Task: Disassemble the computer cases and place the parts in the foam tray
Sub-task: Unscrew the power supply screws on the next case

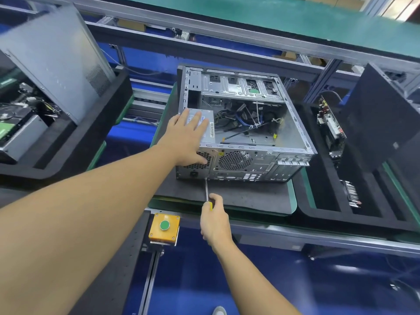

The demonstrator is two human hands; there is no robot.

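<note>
Surface: a dark mat [238, 196] on a green-edged tabletop [293, 196], set in a metal-framed line over blue floor.
Room: a green belt [272, 17] runs along the far side; a yellow box with a green button [164, 225] sits at the tabletop's near edge.
Case: the open case [245, 123] lies on its side mid-mat, rear panel facing the near edge.
Left hand: the left hand [189, 137] lies open, fingers spread, flat on the power supply [208, 126] at the case's near left corner, thumb down over the rear vent.
Right hand: the right hand [214, 220] is closed around a screwdriver [207, 193], yellow handle, its tip at the rear panel's lower edge.
Case look: bare grey metal, drive cage at the far side, loose black and blue cables [245, 119] inside.
Tray: a black foam tray [322, 201] just right of the mat holds a circuit board [330, 126] and a dark panel [381, 123] standing in slots.
Left side: another foam tray [68, 144] holds a grey panel [56, 57] and parts.
</note>
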